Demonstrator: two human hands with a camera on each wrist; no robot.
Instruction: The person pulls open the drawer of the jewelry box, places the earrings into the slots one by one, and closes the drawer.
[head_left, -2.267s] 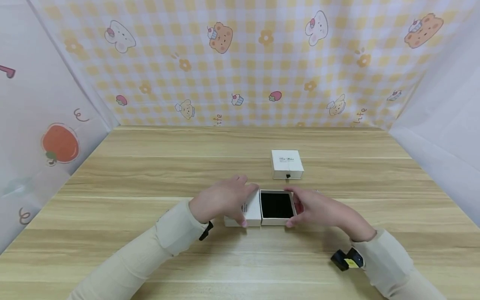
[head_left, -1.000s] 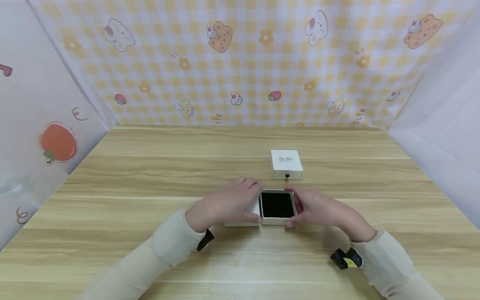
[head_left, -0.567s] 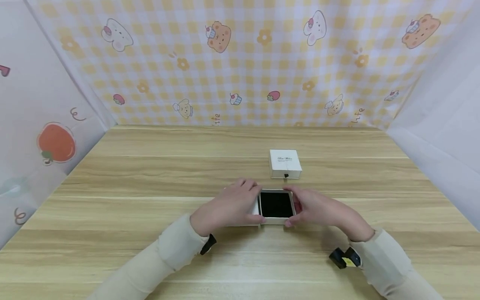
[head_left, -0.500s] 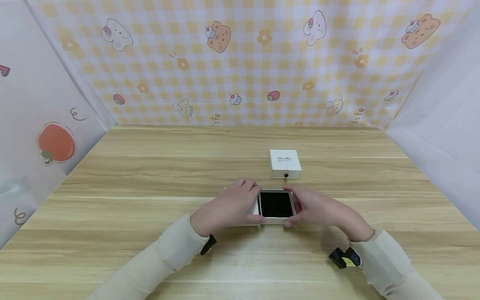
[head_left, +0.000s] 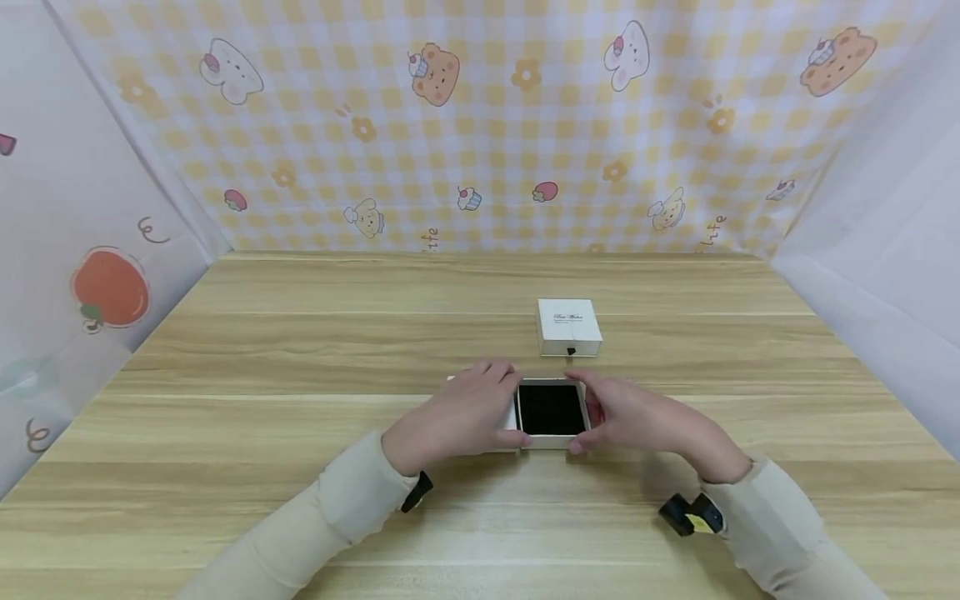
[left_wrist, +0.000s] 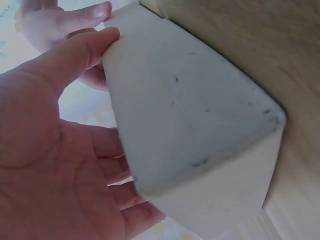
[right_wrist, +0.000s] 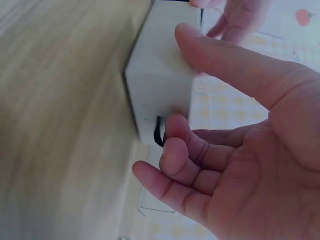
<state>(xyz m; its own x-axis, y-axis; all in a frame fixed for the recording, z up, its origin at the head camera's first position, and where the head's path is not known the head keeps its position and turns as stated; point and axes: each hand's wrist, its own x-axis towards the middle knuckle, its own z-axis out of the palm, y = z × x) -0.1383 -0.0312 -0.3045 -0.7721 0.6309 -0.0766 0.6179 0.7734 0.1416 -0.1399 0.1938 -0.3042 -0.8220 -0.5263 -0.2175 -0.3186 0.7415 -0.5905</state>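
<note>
A white gift box lies on the wooden table in the head view, its drawer (head_left: 552,442) slid out to the right and showing a black insert (head_left: 551,408). My left hand (head_left: 457,417) grips across the box's white sleeve (left_wrist: 190,100), hiding most of its top. The thumb reaches the near seam between sleeve and drawer; the fingers lie on the far side. At the drawer's right end my right hand (head_left: 633,417) holds on, thumb against the near wall and index finger at the far corner. Its other fingers curl by a black ribbon tab (right_wrist: 158,132) on the end wall.
A second white gift box (head_left: 568,327), closed, with script lettering on top and a black tab in front, stands just behind the open one. A checked cartoon curtain (head_left: 480,125) hangs along the table's back edge. White cloth (head_left: 877,208) hangs at the sides.
The left hand has slid right along the sleeve, its thumb now at the seam by the drawer and more of the lid covered. The right hand and drawer stay put.
</note>
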